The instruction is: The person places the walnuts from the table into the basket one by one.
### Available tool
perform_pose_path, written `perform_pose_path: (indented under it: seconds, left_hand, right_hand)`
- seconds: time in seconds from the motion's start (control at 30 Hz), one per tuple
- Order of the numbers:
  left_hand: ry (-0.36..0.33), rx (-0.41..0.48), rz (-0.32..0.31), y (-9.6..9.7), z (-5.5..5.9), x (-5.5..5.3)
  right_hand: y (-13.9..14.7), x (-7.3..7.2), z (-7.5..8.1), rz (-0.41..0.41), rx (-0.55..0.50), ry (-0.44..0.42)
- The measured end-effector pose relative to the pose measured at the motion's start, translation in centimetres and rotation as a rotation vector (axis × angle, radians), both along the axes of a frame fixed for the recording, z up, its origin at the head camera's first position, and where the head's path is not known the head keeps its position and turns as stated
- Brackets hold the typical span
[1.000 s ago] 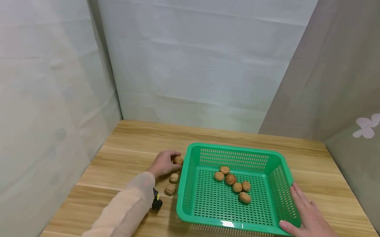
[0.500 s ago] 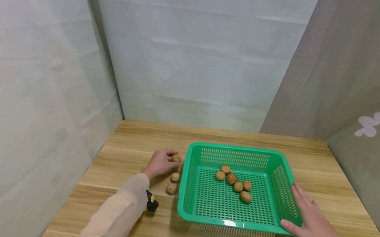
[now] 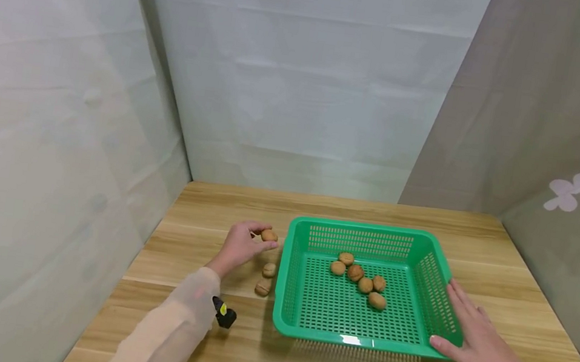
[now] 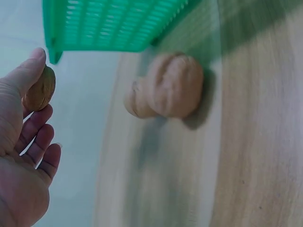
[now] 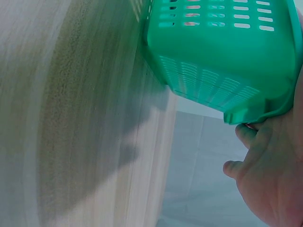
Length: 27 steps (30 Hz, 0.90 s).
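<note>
My left hand (image 3: 238, 249) pinches a brown walnut (image 3: 269, 236) between thumb and fingertips, beyond two other walnuts on the table. In the left wrist view the pinched walnut (image 4: 42, 90) is up off the tabletop, below the basket's edge in the picture. The two loose walnuts (image 3: 269, 270) lie beside the left wall of a green plastic basket (image 3: 351, 340). Several walnuts (image 3: 355, 273) rest on the basket's slotted floor. My right hand (image 3: 482, 351) rests at the basket's near right corner, thumb on the near rim and straight fingers along the right side.
The wooden table (image 3: 191, 345) carries the basket right of its middle. Pale cloth walls (image 3: 298, 115) stand at the back and on both sides. A small black device (image 3: 225, 314) is strapped at the left wrist.
My left hand has lifted the walnut from the table and drawn it slightly left and away from the basket. The right hand stays at the basket's corner.
</note>
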<state>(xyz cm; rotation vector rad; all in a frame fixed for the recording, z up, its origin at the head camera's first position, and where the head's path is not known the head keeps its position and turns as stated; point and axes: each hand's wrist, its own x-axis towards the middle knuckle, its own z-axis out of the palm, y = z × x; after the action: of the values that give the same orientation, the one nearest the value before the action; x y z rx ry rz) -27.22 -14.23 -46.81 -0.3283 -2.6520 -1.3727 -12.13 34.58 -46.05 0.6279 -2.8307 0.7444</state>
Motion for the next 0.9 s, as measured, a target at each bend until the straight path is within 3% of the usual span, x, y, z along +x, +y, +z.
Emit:
perform_pose_path:
  seconds: [0.17, 0.53, 0.73, 0.9]
  left_hand:
    - [0.039, 0.015, -0.036, 0.6, 1.7, 0.7]
    - [0.038, -0.016, -0.258, 4.4, 6.8, 2.2]
    - [0.081, -0.059, -0.341, 6.6, 8.1, 1.9]
    - [0.083, -0.095, -0.365, 8.5, 8.6, 1.5]
  right_hand:
    - [-0.2, 0.0, 0.1, -0.003, -0.009, -0.011]
    - [-0.3, 0.1, 0.5, -0.006, -0.01, -0.017]
    - [-0.4, 0.1, 0.4, -0.01, -0.013, -0.024]
    - [-0.4, 0.2, 0.5, -0.012, -0.02, -0.03]
